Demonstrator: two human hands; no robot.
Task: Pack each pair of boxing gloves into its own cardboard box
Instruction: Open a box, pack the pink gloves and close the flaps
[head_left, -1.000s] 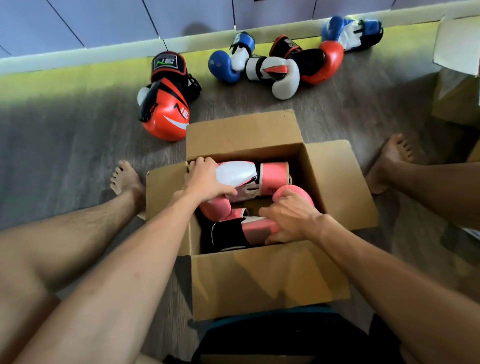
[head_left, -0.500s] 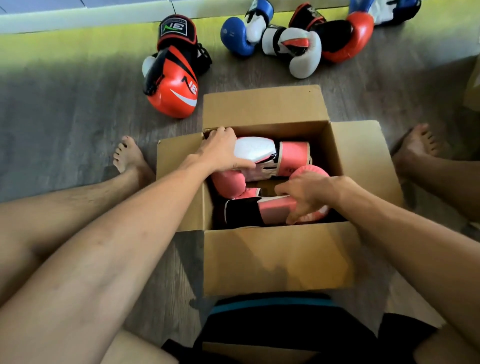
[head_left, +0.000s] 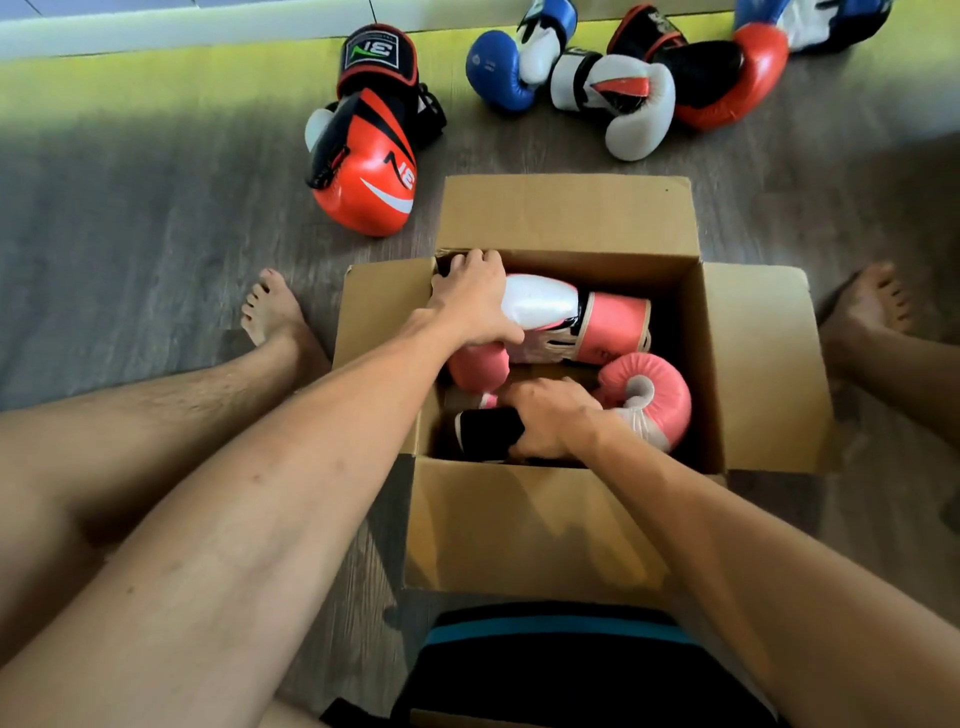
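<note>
Hands: two in box (head_left: 566, 213) | pink gloves (head_left: 613, 322): two

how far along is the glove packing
Done: nothing sealed yet. In hand: both pink gloves lie in the open cardboard box, the left hand pressing on the far one, the right hand on the near one's cuff. Left: closing the flaps, then boxing the orange gloves and the blue, white and red gloves lying on the floor.

Pink gloves (head_left: 613, 332) lying inside open cardboard box (head_left: 535, 525) on floor.
</note>
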